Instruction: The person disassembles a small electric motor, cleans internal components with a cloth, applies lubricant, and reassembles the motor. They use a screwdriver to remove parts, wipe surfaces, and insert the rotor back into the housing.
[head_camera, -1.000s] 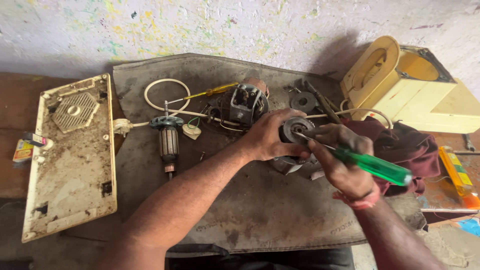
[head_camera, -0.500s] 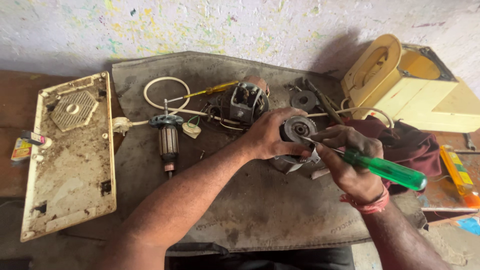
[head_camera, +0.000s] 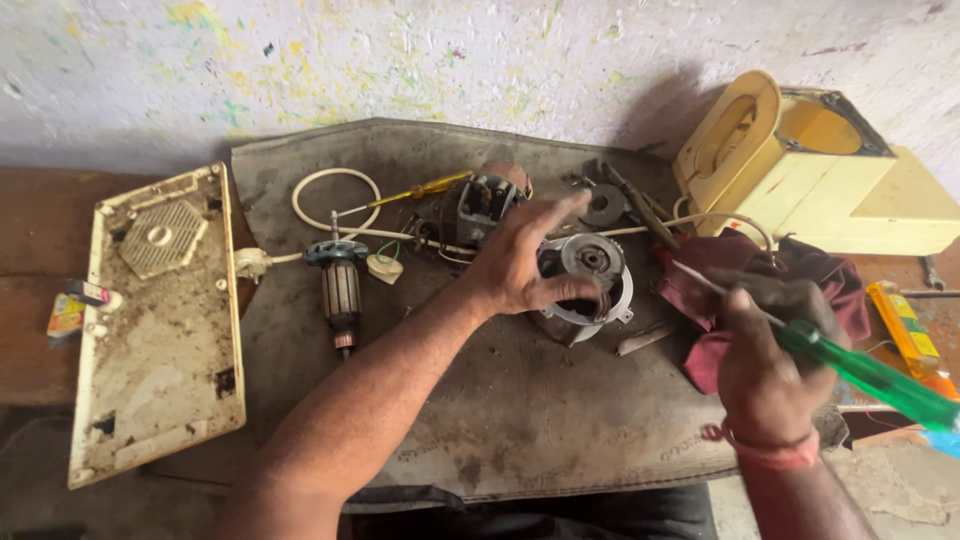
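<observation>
A worn grey mat (head_camera: 520, 420) is seen spread over a wooden counter (head_camera: 40, 230) set against a paint-flecked wall (head_camera: 300, 60). Near the middle of the mat, a round metal motor housing (head_camera: 583, 285) is shown lying with its open face and central bearing turned upward. The left hand (head_camera: 525, 262) is laid against the housing's left side: the thumb is hooked over the near rim, while the fingers are spread loosely and raised above the parts behind, so the hand is largely open and no firm grip is made. The right hand (head_camera: 765, 365) is held well to the right of the housing, above a dark red cloth (head_camera: 700, 290), and is closed around the green handle of a screwdriver (head_camera: 860, 375); its thin shaft is pointed up and to the left, clear of the housing.

To the left of the housing, a motor armature (head_camera: 341, 285) is laid upright on the mat, beside a loop of white cable (head_camera: 320, 200) and a small yellow-handled screwdriver (head_camera: 430, 188). Behind the left hand, a wound stator block (head_camera: 478, 205) is seen. A dirty cream base plate (head_camera: 160, 320) is placed at the left edge, and a cream and yellow appliance body (head_camera: 800, 170) is set at the upper right.
</observation>
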